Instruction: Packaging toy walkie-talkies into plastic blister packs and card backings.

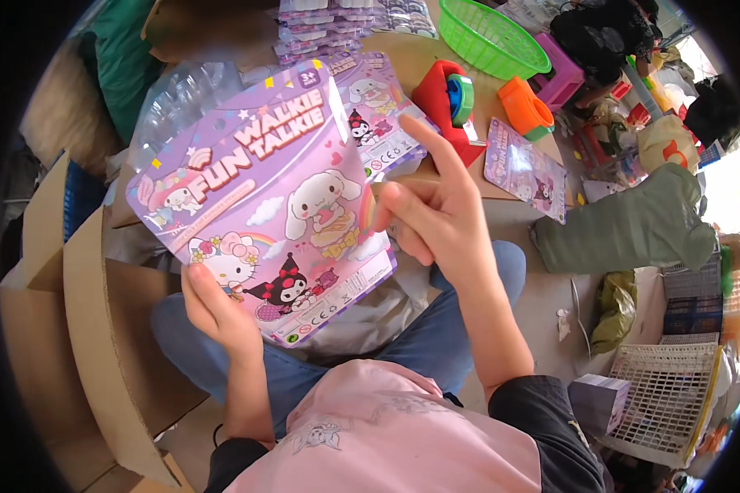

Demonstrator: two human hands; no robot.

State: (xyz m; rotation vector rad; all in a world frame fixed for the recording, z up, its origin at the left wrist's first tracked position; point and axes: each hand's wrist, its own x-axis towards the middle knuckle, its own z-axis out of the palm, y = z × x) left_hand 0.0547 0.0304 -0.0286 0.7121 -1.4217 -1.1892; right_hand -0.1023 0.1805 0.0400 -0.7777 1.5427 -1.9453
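Observation:
A stack or single large printed card, purple and pink with cartoon animal figures, is held tilted in front of me. My left hand is closed on its lower left edge, with the thumb on the printed face and the other fingers hidden behind. Beside the card's right edge is my right hand, its index finger stretched up and its thumb apart from it. The other fingers are bent close to the card's edge, and no grip on it is visible. A similar card lies on the table behind.
The table carries a red tape dispenser, an orange and green one, another printed card, a green basket, clear plastic blisters and stacked purple packs. An open cardboard box stands at left; a white crate at right.

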